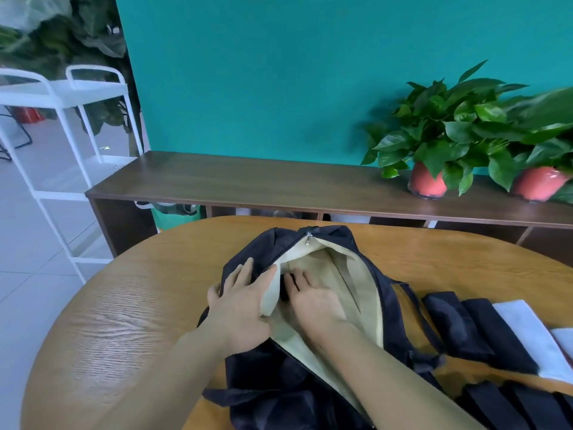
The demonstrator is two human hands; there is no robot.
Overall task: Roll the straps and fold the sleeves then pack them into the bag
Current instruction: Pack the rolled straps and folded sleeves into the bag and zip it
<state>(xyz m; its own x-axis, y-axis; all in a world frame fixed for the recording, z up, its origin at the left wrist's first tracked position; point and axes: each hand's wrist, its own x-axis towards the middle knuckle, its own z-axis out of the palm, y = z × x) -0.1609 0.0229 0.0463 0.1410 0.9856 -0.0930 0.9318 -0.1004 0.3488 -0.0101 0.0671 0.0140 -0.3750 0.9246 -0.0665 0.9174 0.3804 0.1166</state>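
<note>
A dark navy bag (387,311) with a cream lining lies unzipped on the round wooden table (124,305). My left hand (238,308) holds the left edge of the opening, thumb tucked under the cream flap and fingers spread on the dark outer cloth. My right hand (313,302) reaches inside the bag, its fingers resting on a small dark item (286,285) that is mostly hidden. To the right of the bag lie dark sleeves (474,330) and white sleeves (527,333) side by side. More dark pieces (508,405) lie at the lower right.
A long wooden shelf unit (248,181) stands behind the table against a teal wall, with two potted plants (434,144) in red pots on its right end. A white metal cart (68,125) stands at the left. The bag's strap (424,321) trails beside it.
</note>
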